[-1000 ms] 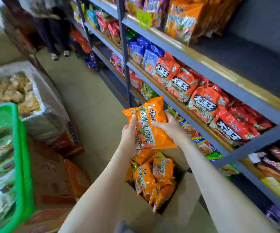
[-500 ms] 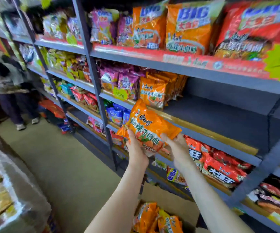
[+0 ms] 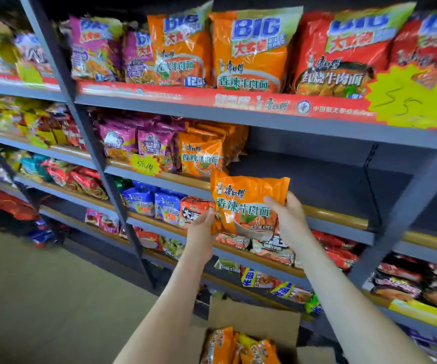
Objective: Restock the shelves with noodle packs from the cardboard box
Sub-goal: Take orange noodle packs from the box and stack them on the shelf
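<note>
I hold an orange noodle pack (image 3: 246, 203) upright in front of the middle shelf (image 3: 317, 179). My left hand (image 3: 203, 227) grips its lower left edge and my right hand (image 3: 288, 219) grips its right side. Just up and left of it, a row of matching orange packs (image 3: 201, 153) stands on that shelf; the shelf space to their right is bare. The cardboard box (image 3: 254, 319) sits on the floor below my arms, with more orange packs (image 3: 238, 348) inside.
Grey metal shelving fills the view, with an upright post (image 3: 88, 143) on the left and another (image 3: 406, 206) on the right. Big packs (image 3: 249, 48) line the top shelf, red and blue packs (image 3: 159, 203) the lower ones. Bare floor (image 3: 41, 298) lies to the left.
Both hands have lifted the orange pack from above the box up to the middle shelf's level and turned it upright. My view has swung up from the floor and box to the shelves.
</note>
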A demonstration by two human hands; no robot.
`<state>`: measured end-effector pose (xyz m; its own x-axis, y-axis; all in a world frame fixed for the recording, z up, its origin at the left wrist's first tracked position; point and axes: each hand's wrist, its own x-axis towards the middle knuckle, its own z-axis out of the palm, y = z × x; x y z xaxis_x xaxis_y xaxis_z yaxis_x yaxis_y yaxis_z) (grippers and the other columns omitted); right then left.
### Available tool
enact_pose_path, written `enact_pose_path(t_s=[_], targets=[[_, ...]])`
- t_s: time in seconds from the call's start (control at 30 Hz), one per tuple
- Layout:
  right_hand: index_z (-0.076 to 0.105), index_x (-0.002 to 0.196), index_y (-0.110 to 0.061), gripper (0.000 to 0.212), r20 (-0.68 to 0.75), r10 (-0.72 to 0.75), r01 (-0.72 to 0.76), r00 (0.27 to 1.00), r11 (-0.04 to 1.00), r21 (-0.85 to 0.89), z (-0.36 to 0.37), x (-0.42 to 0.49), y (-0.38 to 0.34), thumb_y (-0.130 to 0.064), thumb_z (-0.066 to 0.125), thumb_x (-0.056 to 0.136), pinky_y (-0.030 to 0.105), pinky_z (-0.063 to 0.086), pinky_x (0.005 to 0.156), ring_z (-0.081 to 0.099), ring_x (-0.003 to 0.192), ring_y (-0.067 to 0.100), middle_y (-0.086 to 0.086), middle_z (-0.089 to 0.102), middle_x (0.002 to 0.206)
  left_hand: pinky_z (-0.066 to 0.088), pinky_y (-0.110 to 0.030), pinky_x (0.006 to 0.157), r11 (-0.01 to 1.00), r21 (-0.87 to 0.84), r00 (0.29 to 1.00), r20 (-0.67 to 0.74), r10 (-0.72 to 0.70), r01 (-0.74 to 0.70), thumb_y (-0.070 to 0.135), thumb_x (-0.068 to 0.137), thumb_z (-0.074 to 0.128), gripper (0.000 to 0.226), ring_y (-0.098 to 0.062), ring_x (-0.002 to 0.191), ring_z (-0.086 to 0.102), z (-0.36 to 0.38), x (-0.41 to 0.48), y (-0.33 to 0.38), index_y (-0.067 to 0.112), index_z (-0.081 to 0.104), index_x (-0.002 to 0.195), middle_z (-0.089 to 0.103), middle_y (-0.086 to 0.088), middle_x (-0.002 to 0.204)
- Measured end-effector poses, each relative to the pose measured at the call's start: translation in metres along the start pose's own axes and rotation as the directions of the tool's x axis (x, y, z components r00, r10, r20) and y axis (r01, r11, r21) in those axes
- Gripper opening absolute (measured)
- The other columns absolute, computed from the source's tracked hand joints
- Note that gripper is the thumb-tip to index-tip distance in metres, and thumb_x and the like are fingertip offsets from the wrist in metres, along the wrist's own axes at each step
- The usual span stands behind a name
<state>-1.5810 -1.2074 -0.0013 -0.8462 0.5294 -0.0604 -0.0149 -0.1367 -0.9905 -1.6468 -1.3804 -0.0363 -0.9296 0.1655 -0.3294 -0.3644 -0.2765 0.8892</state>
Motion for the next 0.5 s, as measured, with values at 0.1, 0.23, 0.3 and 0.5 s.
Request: enact_pose_path(t_s=[0.1,0.23,0.3,0.5], targets=[[0.061,0.112,-0.013,0.023,0.019,0.009,-0.009,1.000,1.000,0.012,-0.001,0.006,-0.005,-0.018,0.065,0.090,0.045,0.056,0.084,0.069,0.093,0.021,0.004,0.071,0.103,0.046,-0.036,0.095,0.988,0.154,1.000,-0.014,0.028,-0.025,0.026,0.097,0.054,0.022,-0.026,0.097,0.061,0.005,0.007,0.000,0.010,0.069,0.099,0.068,-0.008,0.100],[0.060,0.109,-0.019,0.017,-0.008,-0.026,0.025,1.000,0.998,-0.053,-0.005,0.010,-0.015,-0.019,0.062,0.092,0.044,0.055,0.084,0.069,0.093,0.019,0.001,0.071,0.101,0.051,-0.029,0.071,0.963,0.253,0.973,-0.178,0.145,-0.097,0.019,0.101,0.043,0.030,-0.017,0.074,0.061,0.011,0.004,0.020,0.009,0.061,0.078,0.068,-0.006,0.086],[0.060,0.106,-0.019,0.014,-0.015,-0.039,0.037,0.999,0.995,-0.090,-0.011,0.013,-0.021,-0.018,0.061,0.092,0.046,0.055,0.086,0.068,0.095,0.020,0.002,0.070,0.102,0.052,-0.036,0.083,0.919,0.318,0.942,-0.162,0.294,-0.233,0.022,0.102,0.040,0.030,-0.019,0.085,0.063,0.012,0.001,0.030,0.017,0.062,0.083,0.069,-0.007,0.096],[0.056,0.109,-0.027,0.017,0.086,-0.104,0.109,0.991,0.993,-0.046,-0.017,0.008,-0.032,-0.019,0.057,0.095,0.046,0.055,0.087,0.067,0.098,0.019,0.001,0.068,0.107,0.031,-0.035,0.109,0.729,0.411,0.837,0.291,0.464,-0.547,0.045,0.087,0.064,0.082,-0.007,0.134,0.025,0.048,-0.019,0.044,0.037,0.012,0.151,0.022,0.015,0.151]])
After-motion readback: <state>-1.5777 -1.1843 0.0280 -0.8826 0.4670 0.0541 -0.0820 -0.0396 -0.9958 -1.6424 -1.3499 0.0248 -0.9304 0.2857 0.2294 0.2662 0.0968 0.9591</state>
